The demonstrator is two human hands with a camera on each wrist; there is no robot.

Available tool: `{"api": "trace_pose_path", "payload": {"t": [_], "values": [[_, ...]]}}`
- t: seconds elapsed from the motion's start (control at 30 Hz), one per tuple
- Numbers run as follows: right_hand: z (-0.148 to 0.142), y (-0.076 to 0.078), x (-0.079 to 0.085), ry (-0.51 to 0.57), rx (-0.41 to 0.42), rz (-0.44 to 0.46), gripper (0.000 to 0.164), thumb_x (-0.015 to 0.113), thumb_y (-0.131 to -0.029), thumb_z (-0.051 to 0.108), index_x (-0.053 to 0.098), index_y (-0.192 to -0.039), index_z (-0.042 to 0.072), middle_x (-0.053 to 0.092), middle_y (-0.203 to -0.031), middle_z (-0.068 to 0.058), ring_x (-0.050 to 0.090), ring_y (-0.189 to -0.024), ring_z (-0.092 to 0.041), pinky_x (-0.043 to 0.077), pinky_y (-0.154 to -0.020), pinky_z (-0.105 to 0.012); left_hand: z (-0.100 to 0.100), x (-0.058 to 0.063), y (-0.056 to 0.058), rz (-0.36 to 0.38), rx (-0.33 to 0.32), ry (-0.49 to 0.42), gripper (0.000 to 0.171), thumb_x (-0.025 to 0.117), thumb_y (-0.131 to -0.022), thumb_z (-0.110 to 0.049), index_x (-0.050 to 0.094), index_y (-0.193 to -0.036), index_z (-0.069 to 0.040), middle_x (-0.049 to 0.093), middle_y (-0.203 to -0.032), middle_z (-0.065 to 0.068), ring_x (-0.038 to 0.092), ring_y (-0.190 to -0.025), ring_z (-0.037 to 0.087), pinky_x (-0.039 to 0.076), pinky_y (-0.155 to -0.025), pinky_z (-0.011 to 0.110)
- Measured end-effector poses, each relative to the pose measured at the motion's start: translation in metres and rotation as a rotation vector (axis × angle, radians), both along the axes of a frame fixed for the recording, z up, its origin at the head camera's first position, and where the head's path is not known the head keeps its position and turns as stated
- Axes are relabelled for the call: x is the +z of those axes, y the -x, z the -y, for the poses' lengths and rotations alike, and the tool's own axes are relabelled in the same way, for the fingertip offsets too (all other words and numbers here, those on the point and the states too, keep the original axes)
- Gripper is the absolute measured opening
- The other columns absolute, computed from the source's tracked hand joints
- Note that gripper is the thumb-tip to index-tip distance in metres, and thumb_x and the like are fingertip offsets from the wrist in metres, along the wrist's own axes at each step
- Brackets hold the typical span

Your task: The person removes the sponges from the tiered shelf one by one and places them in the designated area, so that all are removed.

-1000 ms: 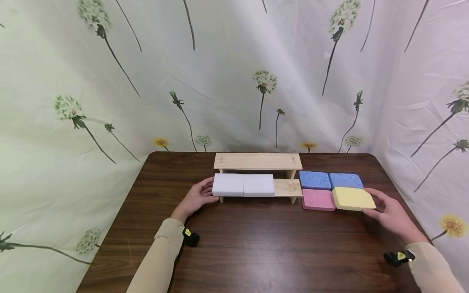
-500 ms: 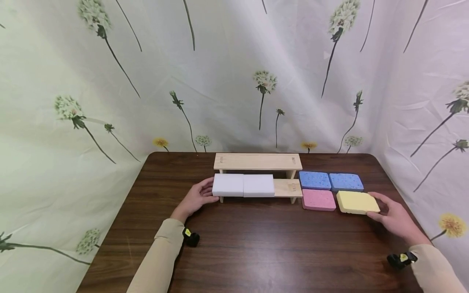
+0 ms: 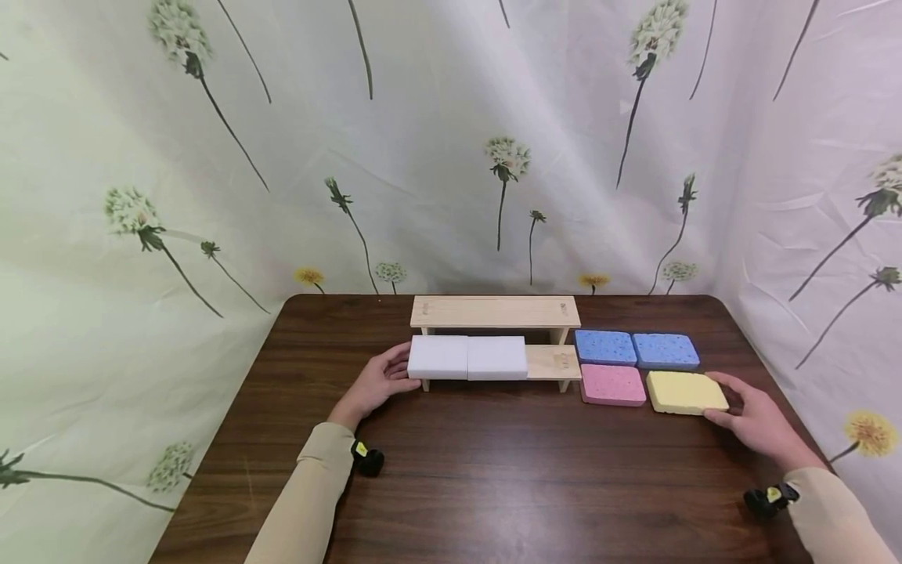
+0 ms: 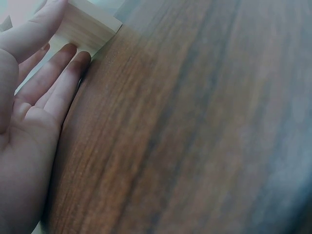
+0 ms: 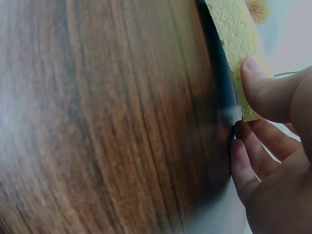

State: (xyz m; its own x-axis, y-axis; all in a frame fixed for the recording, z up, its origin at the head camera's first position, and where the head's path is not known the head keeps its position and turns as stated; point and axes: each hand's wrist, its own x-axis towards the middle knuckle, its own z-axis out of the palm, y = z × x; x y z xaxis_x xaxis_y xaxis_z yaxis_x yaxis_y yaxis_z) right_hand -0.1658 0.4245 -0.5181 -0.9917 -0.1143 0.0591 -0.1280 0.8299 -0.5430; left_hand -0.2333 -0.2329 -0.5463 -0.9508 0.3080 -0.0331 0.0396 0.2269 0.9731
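My right hand (image 3: 757,419) pinches the right end of a yellow sponge (image 3: 685,392) between thumb and fingers; in the right wrist view the thumb lies on the sponge's side (image 5: 234,44). The sponge is low at the table, just right of a pink sponge (image 3: 611,385), with a small gap between them. Two blue sponges (image 3: 604,347) lie side by side behind. At the left end of a wooden step shelf, my left hand (image 3: 377,384) rests with fingers extended against its wood (image 4: 83,24). Two white foam blocks (image 3: 438,357) sit side by side on the lower step.
The shelf's upper step (image 3: 493,311) stands at the back of the dark wooden table (image 3: 493,478). Bare wood shows at the lower step's right end (image 3: 553,361). Flower-printed cloth (image 3: 437,157) hangs behind and at the sides.
My right hand has carried the yellow sponge right and toward me, off the pink sponge's edge, and lowered it a little. The left hand and the shelf stay put.
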Motion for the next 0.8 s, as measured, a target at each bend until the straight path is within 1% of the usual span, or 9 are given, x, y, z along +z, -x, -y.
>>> {"api": "trace_pose_path", "payload": {"t": [0.1,0.17,0.23,0.3,0.33,0.4,0.57,0.7,0.8], "values": [[0.0,-0.0002,-0.0007,-0.007,0.007,-0.003,0.068,0.086,-0.084,0.006,0.051,-0.14,-0.014,0.059,-0.131,-0.041,0.064,-0.113,-0.053,0.047,-0.075,-0.014,-0.0003,-0.001,-0.0001,-0.003,0.0,-0.001,0.081,0.084,-0.09,-0.005,0.041,-0.159,-0.002,0.052,-0.152,0.026,0.053,-0.14,0.038,0.05,-0.11,0.029],[0.0001,-0.0002,-0.0013,-0.006,0.01,0.014,0.069,0.085,-0.085,0.006,0.05,-0.14,-0.015,0.058,-0.132,-0.042,0.064,-0.113,-0.054,0.052,-0.078,-0.021,-0.0004,-0.0017,0.0002,-0.006,0.001,-0.001,0.081,0.084,-0.09,-0.004,0.041,-0.159,-0.002,0.052,-0.151,0.026,0.053,-0.139,0.037,0.05,-0.11,0.029],[0.0001,0.0,-0.0017,-0.006,0.009,0.035,0.071,0.085,-0.086,0.007,0.049,-0.141,-0.016,0.056,-0.134,-0.043,0.064,-0.113,-0.055,0.058,-0.081,-0.034,-0.0005,-0.002,0.0006,-0.01,0.0,0.004,0.081,0.083,-0.09,-0.004,0.041,-0.159,-0.002,0.052,-0.151,0.026,0.054,-0.139,0.037,0.05,-0.11,0.03],[0.0,0.0007,-0.0021,-0.004,0.01,0.053,0.072,0.085,-0.086,0.008,0.047,-0.142,-0.017,0.055,-0.135,-0.044,0.064,-0.114,-0.056,0.06,-0.084,-0.047,-0.0004,-0.0021,0.0008,-0.014,0.0,0.002,0.081,0.083,-0.09,-0.004,0.041,-0.159,-0.002,0.053,-0.151,0.025,0.054,-0.139,0.037,0.05,-0.11,0.03],[-0.0001,0.0012,-0.0025,-0.005,0.01,0.061,0.073,0.085,-0.087,0.008,0.046,-0.143,-0.017,0.054,-0.135,-0.045,0.063,-0.114,-0.057,0.06,-0.085,-0.052,-0.0005,-0.002,0.0009,-0.015,0.0,0.004,0.08,0.083,-0.09,-0.004,0.042,-0.159,-0.002,0.053,-0.151,0.025,0.054,-0.139,0.037,0.05,-0.11,0.03],[-0.0003,0.0025,-0.0029,-0.002,0.012,0.068,0.074,0.085,-0.087,0.009,0.045,-0.143,-0.018,0.053,-0.136,-0.046,0.063,-0.115,-0.058,0.059,-0.088,-0.059,-0.0006,-0.0016,0.001,-0.015,0.0,0.003,0.08,0.084,-0.09,-0.004,0.042,-0.159,-0.002,0.053,-0.151,0.025,0.054,-0.139,0.037,0.05,-0.11,0.031],[0.0,0.0051,-0.0023,-0.001,0.009,0.097,0.077,0.085,-0.087,0.009,0.042,-0.145,-0.019,0.05,-0.138,-0.047,0.059,-0.118,-0.06,0.052,-0.094,-0.069,-0.0001,-0.002,0.0015,-0.012,-0.003,-0.001,0.081,0.083,-0.09,-0.004,0.041,-0.159,-0.002,0.052,-0.151,0.026,0.053,-0.139,0.038,0.049,-0.111,0.031],[-0.0001,0.007,-0.0017,-0.005,-0.001,0.119,0.079,0.085,-0.088,0.012,0.04,-0.147,-0.018,0.049,-0.139,-0.047,0.058,-0.119,-0.061,0.051,-0.095,-0.071,-0.0001,-0.0017,0.0014,-0.008,-0.003,-0.002,0.081,0.084,-0.09,-0.005,0.041,-0.159,-0.001,0.052,-0.151,0.026,0.053,-0.14,0.038,0.049,-0.112,0.032],[0.0001,0.008,-0.002,-0.011,-0.005,0.121,0.08,0.085,-0.087,0.013,0.041,-0.147,-0.017,0.052,-0.137,-0.046,0.059,-0.118,-0.06,0.05,-0.095,-0.071,-0.0003,-0.0016,0.0016,-0.004,0.001,-0.004,0.081,0.084,-0.089,-0.004,0.042,-0.158,-0.002,0.052,-0.151,0.025,0.053,-0.139,0.038,0.05,-0.111,0.031]]}}
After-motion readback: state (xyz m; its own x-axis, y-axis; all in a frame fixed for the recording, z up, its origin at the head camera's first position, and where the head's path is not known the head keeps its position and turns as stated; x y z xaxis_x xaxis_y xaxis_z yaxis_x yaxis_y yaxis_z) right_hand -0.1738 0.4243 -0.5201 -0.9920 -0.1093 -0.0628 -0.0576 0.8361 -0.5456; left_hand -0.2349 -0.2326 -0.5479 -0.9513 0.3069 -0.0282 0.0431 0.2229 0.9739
